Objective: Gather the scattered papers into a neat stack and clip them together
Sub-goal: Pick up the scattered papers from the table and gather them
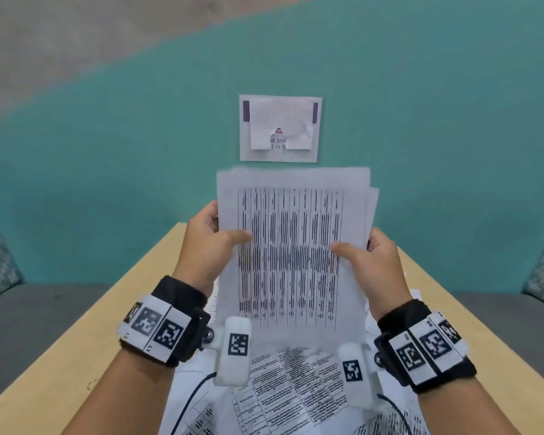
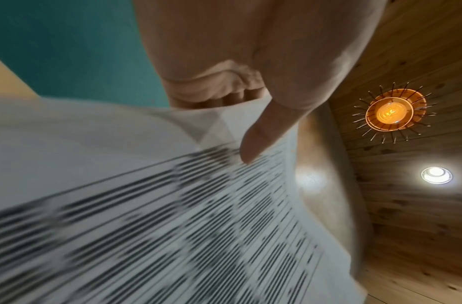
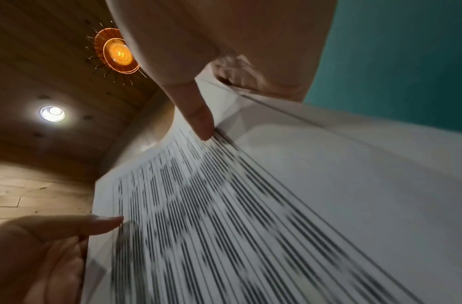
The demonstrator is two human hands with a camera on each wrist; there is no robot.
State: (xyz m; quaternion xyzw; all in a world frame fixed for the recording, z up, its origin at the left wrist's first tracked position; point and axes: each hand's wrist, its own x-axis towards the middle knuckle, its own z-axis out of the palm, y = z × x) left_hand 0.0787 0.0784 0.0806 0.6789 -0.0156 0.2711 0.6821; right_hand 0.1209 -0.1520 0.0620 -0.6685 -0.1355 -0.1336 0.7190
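Observation:
I hold a bundle of printed papers [image 1: 291,255] upright above the wooden table [image 1: 113,315], their sheets a little out of line at the top right. My left hand [image 1: 212,243] grips the left edge, thumb on the front and fingers behind. My right hand [image 1: 369,255] grips the right edge the same way. In the left wrist view the thumb presses the papers [image 2: 173,205]; in the right wrist view my right thumb lies on the papers [image 3: 276,195]. More printed sheets [image 1: 296,390] lie flat on the table under my wrists. No clip is visible.
A white notice [image 1: 279,128] is stuck on the teal wall [image 1: 107,152] beyond the table. Grey seating [image 1: 29,318] flanks the table on both sides. The left hand [image 3: 43,246] shows at the lower left of the right wrist view. Ceiling lamps show in both wrist views.

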